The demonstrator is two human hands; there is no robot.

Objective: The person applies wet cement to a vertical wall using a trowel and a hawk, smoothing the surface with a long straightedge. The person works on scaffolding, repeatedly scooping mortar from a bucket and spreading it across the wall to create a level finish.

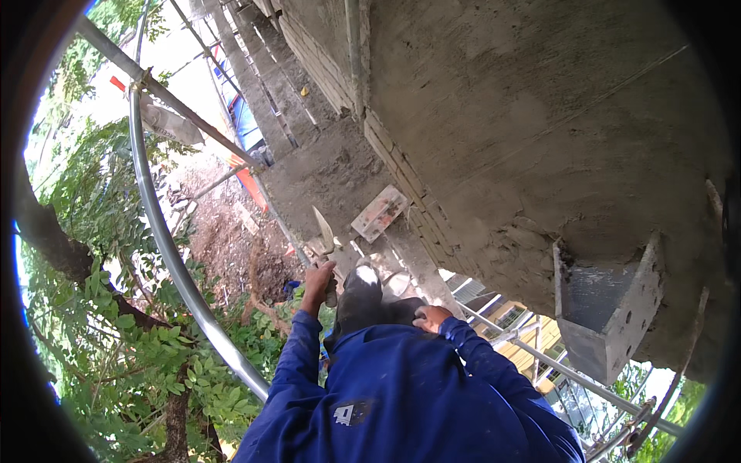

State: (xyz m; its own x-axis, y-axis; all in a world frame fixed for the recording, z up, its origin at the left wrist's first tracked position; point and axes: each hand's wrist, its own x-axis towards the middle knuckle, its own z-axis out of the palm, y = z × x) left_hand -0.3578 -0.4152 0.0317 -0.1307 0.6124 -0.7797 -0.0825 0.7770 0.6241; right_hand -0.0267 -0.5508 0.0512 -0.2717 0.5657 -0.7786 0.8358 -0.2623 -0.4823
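Observation:
My left hand is closed round the handle of a pointed trowel, whose pale blade points away from me. Against the dark trousers on my thigh rests my right hand, its fingers curled in; whatever they may hold is hidden. Ahead of my feet lies a rectangular block, pale with reddish patches, on the mortar-covered walkway. To the right rises a wall coated in grey mortar, rough and patchy near its lower part.
A grey box-shaped trough juts from the wall at right. A curved metal pipe and a straight scaffold pole run along the left. Leafy branches spread beyond them. Another pole crosses at lower right, above a drop.

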